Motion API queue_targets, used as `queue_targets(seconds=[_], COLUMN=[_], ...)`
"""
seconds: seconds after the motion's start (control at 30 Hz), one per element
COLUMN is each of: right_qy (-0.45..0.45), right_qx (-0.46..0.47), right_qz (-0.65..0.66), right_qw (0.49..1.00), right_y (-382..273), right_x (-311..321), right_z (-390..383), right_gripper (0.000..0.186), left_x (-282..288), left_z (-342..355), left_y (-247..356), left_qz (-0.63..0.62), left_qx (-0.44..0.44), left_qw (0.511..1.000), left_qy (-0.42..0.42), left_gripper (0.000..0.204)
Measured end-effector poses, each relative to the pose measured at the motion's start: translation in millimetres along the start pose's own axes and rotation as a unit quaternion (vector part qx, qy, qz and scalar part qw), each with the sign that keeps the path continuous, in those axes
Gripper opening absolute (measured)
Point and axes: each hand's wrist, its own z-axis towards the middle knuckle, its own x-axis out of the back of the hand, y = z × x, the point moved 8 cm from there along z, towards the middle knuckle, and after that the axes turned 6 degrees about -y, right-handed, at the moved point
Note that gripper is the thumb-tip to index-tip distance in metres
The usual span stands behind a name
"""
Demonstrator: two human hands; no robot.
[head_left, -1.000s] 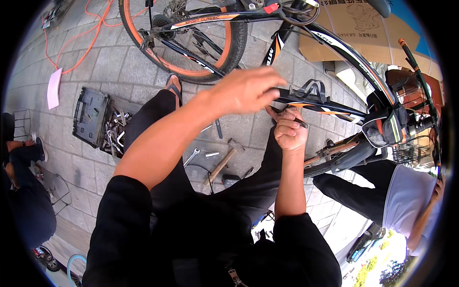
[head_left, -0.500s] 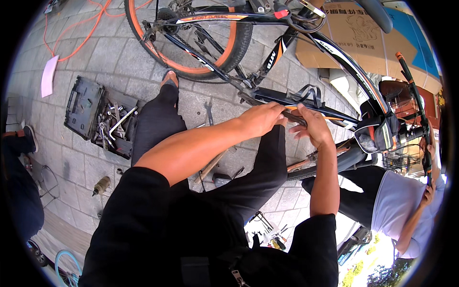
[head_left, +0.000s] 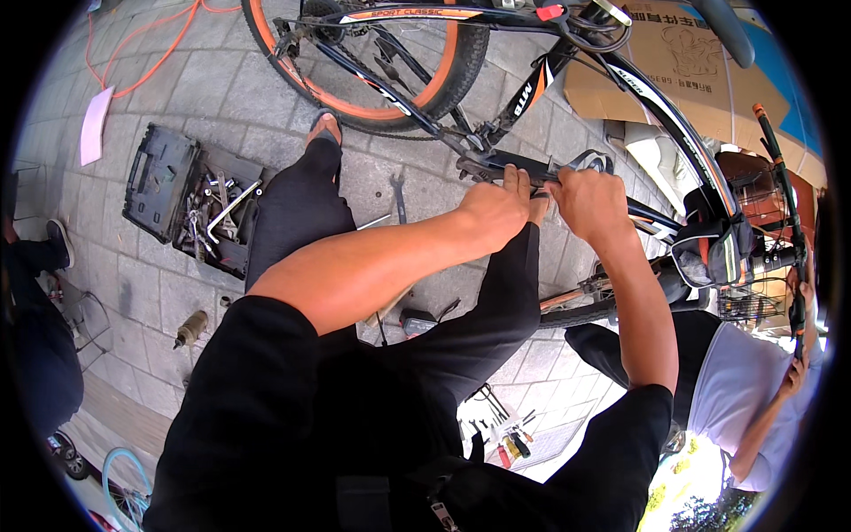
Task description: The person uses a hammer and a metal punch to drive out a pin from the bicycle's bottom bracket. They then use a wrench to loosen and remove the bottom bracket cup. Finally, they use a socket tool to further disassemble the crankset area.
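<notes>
A black bicycle with orange rims (head_left: 545, 80) stands ahead of me. My left hand (head_left: 501, 213) has its fingers wrapped over a dark bar-shaped part (head_left: 496, 167) at the bike's lower frame. Just right of it, my right hand (head_left: 589, 204) is closed on the same dark part, whose exact shape is partly hidden by my fingers. Behind my right hand is a curved bottle cage (head_left: 592, 161). An open-ended wrench (head_left: 399, 199) lies on the paving left of my hands.
An open toolbox of wrenches (head_left: 160, 186) sits at left, near an orange cable (head_left: 160, 71), pink board (head_left: 95, 129) and brass-coloured cylinder (head_left: 191, 330). Cardboard (head_left: 674, 84) is at back right. A co-worker (head_left: 736, 390) holds the handlebar at right; another person's leg (head_left: 40, 346) is at far left.
My left hand came down beside my right. My right hand rose and turned over to a knuckles-up grip, shifting rightward.
</notes>
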Motion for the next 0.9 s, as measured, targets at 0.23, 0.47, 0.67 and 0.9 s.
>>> queue_targets(seconds=[0.23,0.47,0.67,0.9], right_qy=[0.015,0.004,-0.013,-0.03], right_qx=[0.009,-0.009,0.012,-0.055], right_qz=[0.006,0.003,-0.044,0.111], right_qw=[1.0,1.0,0.999,0.992], right_y=[4,7,-13,30], right_x=[15,18,28,-104], right_z=[-1,0,19,-42], right_gripper=[0.036,0.036,0.037,0.042], left_x=[10,-18,-52,-30], left_z=[-13,-23,-21,-31], left_y=[29,35,36,33], left_qz=[0.024,0.074,0.09,0.059], left_qx=[-0.062,-0.14,-0.183,-0.184], left_qw=[0.976,0.955,0.938,0.94], left_qy=[-0.205,-0.252,-0.279,-0.282], left_gripper=[0.026,0.011,0.018,0.018])
